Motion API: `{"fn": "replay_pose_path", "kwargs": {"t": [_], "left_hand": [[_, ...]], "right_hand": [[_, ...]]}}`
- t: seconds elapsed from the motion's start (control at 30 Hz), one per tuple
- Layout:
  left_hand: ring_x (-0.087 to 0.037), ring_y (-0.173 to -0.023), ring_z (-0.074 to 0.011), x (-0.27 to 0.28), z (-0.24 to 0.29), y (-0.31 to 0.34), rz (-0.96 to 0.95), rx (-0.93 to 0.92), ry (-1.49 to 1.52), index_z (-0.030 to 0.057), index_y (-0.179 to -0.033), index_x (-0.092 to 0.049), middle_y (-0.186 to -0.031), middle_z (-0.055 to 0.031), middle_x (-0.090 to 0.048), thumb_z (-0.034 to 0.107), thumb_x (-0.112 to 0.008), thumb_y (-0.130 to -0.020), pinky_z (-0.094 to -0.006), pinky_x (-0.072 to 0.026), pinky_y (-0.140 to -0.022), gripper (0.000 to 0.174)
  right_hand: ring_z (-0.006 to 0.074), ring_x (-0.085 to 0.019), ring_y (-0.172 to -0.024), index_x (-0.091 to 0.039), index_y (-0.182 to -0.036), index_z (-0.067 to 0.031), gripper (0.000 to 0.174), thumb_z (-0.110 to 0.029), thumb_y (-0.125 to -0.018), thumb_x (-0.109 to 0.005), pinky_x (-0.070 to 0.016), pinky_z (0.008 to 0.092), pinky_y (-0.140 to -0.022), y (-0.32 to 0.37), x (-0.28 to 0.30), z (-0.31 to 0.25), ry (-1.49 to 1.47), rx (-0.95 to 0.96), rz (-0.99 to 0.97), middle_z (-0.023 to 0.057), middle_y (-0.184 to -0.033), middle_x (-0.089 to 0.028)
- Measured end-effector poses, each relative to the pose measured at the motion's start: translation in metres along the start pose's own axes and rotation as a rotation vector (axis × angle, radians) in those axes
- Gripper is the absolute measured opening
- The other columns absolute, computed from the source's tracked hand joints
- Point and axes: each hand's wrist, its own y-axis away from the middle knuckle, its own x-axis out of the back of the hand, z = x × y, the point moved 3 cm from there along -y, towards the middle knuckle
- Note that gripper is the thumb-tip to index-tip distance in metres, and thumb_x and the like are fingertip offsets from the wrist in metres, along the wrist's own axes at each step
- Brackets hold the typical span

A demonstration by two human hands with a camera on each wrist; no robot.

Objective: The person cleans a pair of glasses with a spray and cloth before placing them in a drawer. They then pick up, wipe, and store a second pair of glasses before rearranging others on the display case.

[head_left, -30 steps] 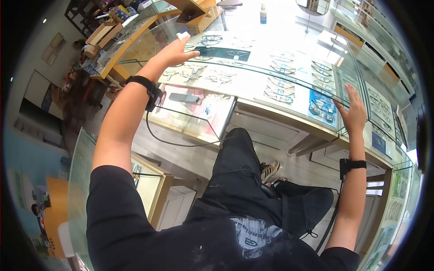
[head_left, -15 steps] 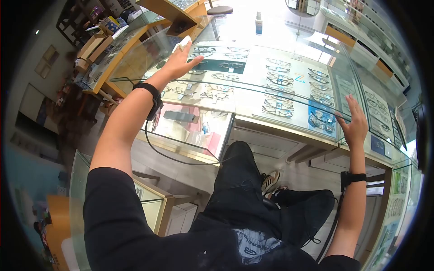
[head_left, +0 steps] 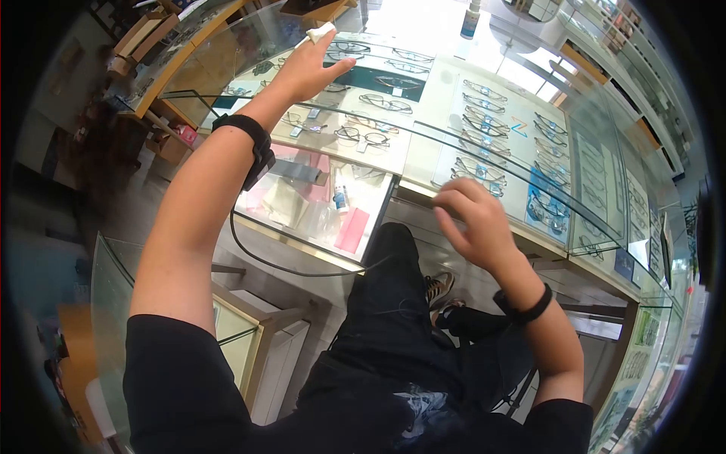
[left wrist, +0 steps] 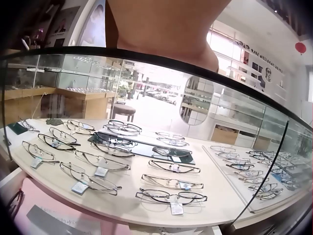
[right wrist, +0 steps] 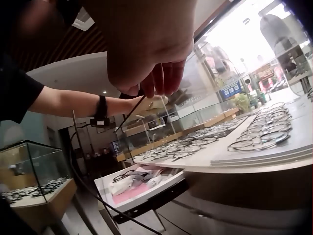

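Observation:
In the head view my left hand (head_left: 306,69) is over the glass top of a display case, gripping a crumpled white cloth (head_left: 321,32) at its fingers, thumb held out to the side. Below the glass lie rows of eyeglasses (head_left: 386,102), many with small tags. My right hand (head_left: 478,227) hangs in front of the case's near edge, fingers loosely bent, with nothing in it. A spray bottle (head_left: 470,21) with a blue label stands on the glass at the far side. The left wrist view shows tagged eyeglasses (left wrist: 172,197) through the glass; the left fingers are hidden there.
A pulled-out drawer (head_left: 299,244) below the case holds a grey strip-like object (head_left: 297,171), a small bottle (head_left: 340,198) and pink items. A cable (head_left: 280,266) loops from my left wrist. Another glass case (head_left: 113,280) stands at the left, and a stool (left wrist: 124,112) beyond.
My right hand has left the right edge of the glass case and moved left toward my body. The left hand, with the cloth, has slid slightly farther across the glass.

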Motion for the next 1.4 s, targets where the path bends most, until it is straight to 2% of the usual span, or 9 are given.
{"fn": "replay_pose_path", "kwargs": {"t": [0.1, 0.33, 0.57, 0.73, 0.97, 1.03, 1.07, 1.17, 1.4], "left_hand": [[-0.047, -0.142, -0.0425, 0.002, 0.004, 0.002, 0.025, 0.017, 0.039, -0.0028, -0.155, -0.039, -0.151, -0.0307, -0.049, 0.066, -0.058, -0.094, -0.0453, -0.0382, -0.117, 0.094], [-0.043, -0.146, -0.0391, 0.001, 0.001, 0.003, 0.003, 0.043, 0.041, 0.0032, -0.159, -0.036, -0.157, -0.0263, -0.045, 0.063, -0.058, -0.096, -0.0427, -0.0346, -0.120, 0.090], [-0.045, -0.144, -0.0394, 0.002, 0.004, 0.003, -0.015, 0.089, 0.023, 0.0043, -0.159, -0.037, -0.155, -0.0267, -0.047, 0.061, -0.059, -0.096, -0.0436, -0.0361, -0.119, 0.087], [-0.046, -0.143, -0.0402, 0.004, 0.007, 0.003, -0.045, 0.121, 0.041, 0.0041, -0.158, -0.038, -0.153, -0.0270, -0.049, 0.059, -0.061, -0.096, -0.0437, -0.0367, -0.118, 0.086], [-0.046, -0.143, -0.0397, 0.004, 0.007, 0.003, -0.042, 0.128, 0.041, 0.0042, -0.157, -0.040, -0.153, -0.0266, -0.049, 0.058, -0.062, -0.095, -0.0436, -0.0365, -0.119, 0.085], [-0.046, -0.143, -0.0396, 0.005, 0.007, 0.003, -0.055, 0.139, 0.046, 0.0035, -0.157, -0.041, -0.153, -0.0263, -0.049, 0.058, -0.062, -0.095, -0.0433, -0.0363, -0.119, 0.085], [-0.046, -0.143, -0.0396, 0.006, 0.007, 0.002, -0.052, 0.135, 0.044, 0.0035, -0.157, -0.041, -0.153, -0.0263, -0.049, 0.058, -0.062, -0.095, -0.0433, -0.0363, -0.119, 0.085], [-0.046, -0.143, -0.0396, 0.006, 0.007, 0.003, -0.066, 0.137, 0.049, 0.0036, -0.157, -0.041, -0.153, -0.0265, -0.049, 0.058, -0.062, -0.096, -0.0431, -0.0361, -0.119, 0.084], [-0.047, -0.142, -0.0398, 0.009, 0.010, 0.004, -0.048, 0.128, 0.066, 0.0031, -0.156, -0.043, -0.153, -0.0268, -0.050, 0.057, -0.061, -0.096, -0.0427, -0.0370, -0.118, 0.082]], "right_hand": [[0.0352, -0.067, -0.090, -0.071, -0.089, -0.0014, 0.018, -0.018, -0.092, -0.065, -0.0535, 0.0445, -0.080, -0.056, -0.069, 0.002, -0.152, -0.195, -0.245, 0.0150, -0.094, -0.069], [0.0384, -0.063, -0.104, -0.073, -0.087, -0.0008, 0.020, -0.020, -0.085, -0.069, -0.0552, 0.0441, -0.084, -0.145, -0.181, 0.043, 0.122, -0.336, 0.057, 0.0187, -0.102, -0.066], [0.0358, -0.064, -0.106, -0.077, -0.092, -0.0025, 0.034, -0.035, -0.081, -0.074, -0.0503, 0.0457, -0.093, -0.169, -0.206, 0.074, 0.447, -0.391, -0.040, 0.0178, -0.102, -0.070], [0.0374, -0.060, -0.114, -0.077, -0.095, -0.0030, 0.036, -0.036, -0.084, -0.069, -0.0323, 0.0534, -0.113, -0.173, -0.211, 0.081, 0.474, -0.373, -0.086, 0.0177, -0.108, -0.069], [0.0358, -0.061, -0.113, -0.079, -0.093, -0.0084, 0.025, -0.028, -0.086, -0.066, -0.0299, 0.0562, -0.114, -0.172, -0.220, 0.088, 0.406, -0.319, 0.015, 0.0156, -0.107, -0.071], [0.0336, -0.059, -0.112, -0.079, -0.091, -0.0065, 0.022, -0.024, -0.085, -0.068, -0.0324, 0.0526, -0.117, -0.174, -0.211, 0.072, 0.299, -0.401, -0.160, 0.0120, -0.101, -0.070], [0.0336, -0.059, -0.112, -0.079, -0.091, -0.0065, 0.022, -0.024, -0.085, -0.068, -0.0324, 0.0526, -0.117, -0.171, -0.207, 0.066, 0.300, -0.401, -0.155, 0.0120, -0.101, -0.070], [0.0368, -0.063, -0.091, -0.075, -0.072, -0.0048, 0.017, -0.016, -0.081, -0.066, -0.0503, 0.0483, -0.082, -0.159, -0.189, 0.037, 0.041, -0.249, -0.014, 0.0150, -0.081, -0.071], [0.0373, -0.064, -0.089, -0.073, -0.073, -0.0022, 0.015, -0.013, -0.079, -0.065, -0.0527, 0.0458, -0.083, -0.118, -0.121, -0.016, -0.204, -0.163, -0.181, 0.0174, -0.078, -0.070]]}}
